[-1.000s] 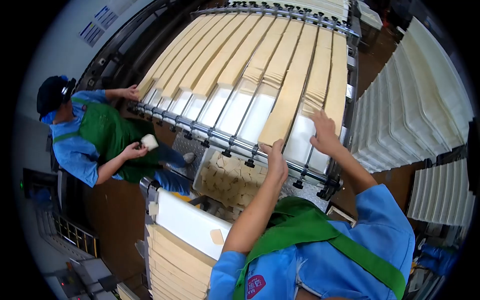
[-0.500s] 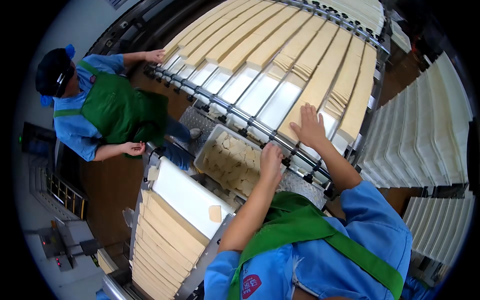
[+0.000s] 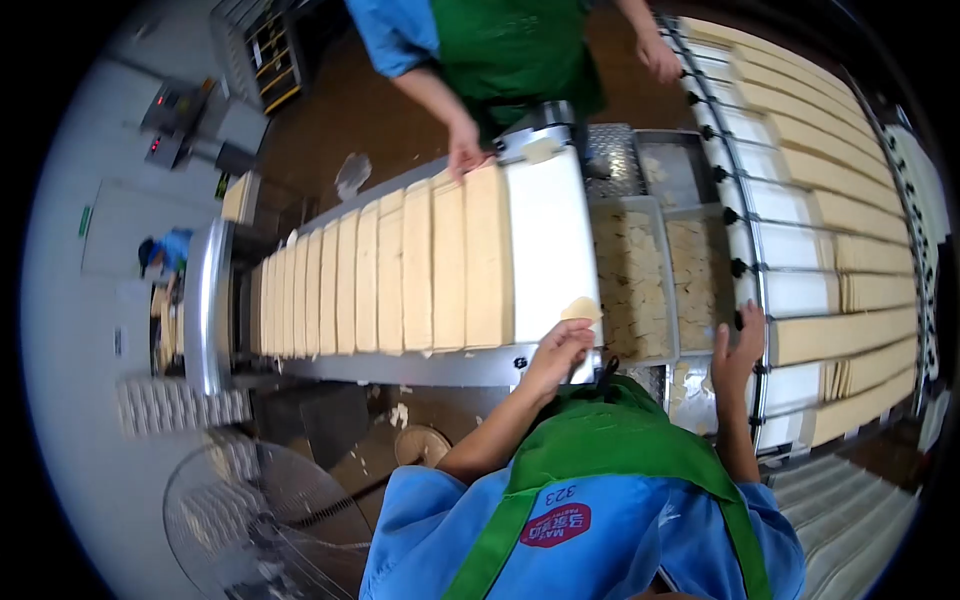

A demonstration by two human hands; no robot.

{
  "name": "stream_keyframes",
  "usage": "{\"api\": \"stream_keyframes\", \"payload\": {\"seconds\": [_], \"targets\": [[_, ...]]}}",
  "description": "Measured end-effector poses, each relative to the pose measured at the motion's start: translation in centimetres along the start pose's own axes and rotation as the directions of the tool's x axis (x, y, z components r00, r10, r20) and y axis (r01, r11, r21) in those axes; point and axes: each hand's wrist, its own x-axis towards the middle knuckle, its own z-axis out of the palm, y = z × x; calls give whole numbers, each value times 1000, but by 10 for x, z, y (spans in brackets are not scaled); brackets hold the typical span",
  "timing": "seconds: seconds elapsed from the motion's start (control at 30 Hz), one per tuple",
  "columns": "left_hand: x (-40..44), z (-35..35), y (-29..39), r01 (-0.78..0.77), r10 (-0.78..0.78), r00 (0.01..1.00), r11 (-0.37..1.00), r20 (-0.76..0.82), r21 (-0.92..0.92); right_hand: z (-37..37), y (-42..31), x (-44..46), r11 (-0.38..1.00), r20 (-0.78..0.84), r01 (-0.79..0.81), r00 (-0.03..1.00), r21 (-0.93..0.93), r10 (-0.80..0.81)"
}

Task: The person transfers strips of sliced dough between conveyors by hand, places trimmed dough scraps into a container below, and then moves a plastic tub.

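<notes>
Since the earlier frame, the left hand [image 3: 563, 358] has moved from beside the chrome rail to the near edge of the smooth white conveyor belt [image 3: 548, 235], and the right hand [image 3: 738, 352] has come off the long stack of beige sheets. The view has swung too, bringing the belt to the middle.

At the left hand's fingertips lies a thin, pale beige piece with a rounded edge [image 3: 579, 308], on the belt's near corner. The curled fingers meet its near side; whether they pinch it or only press on it I cannot tell. The two hands are well apart. The right hand is empty, its fingers spread, just beside the round chrome rail [image 3: 757, 285]; contact there is unclear. Beyond that rail lie long stacks of beige sheets [image 3: 845, 335], well apart from the piece.

Between the hands, farther forward, stands a pale plastic bin [image 3: 668, 290] filled with beige scraps. Left of the belt's bare stretch, upright-looking beige slabs [image 3: 485, 260] stand in a close row. Across from the wearer, a co-worker in a green apron [image 3: 510, 60] has one hand [image 3: 466, 148] at the far end of that row.
</notes>
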Motion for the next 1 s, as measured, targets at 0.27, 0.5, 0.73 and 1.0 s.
{"api": "stream_keyframes", "payload": {"seconds": [0.27,0.5,0.73,1.0], "targets": [[-46,-145,-32,-288,263,686,954,-678,78,44,-135,-17,856,314,290,840,429,-442],[-39,-193,-52,-10,428,610,846,-667,534,74,-246,-12,665,354,322,650,674,-673],[-33,-202,-30,-85,531,717,710,-452,700,108,-328,-1,615,338,338,604,712,-722],[-37,-206,0,-58,345,875,772,-341,633,174,-374,31,635,352,419,575,649,-739]]}}
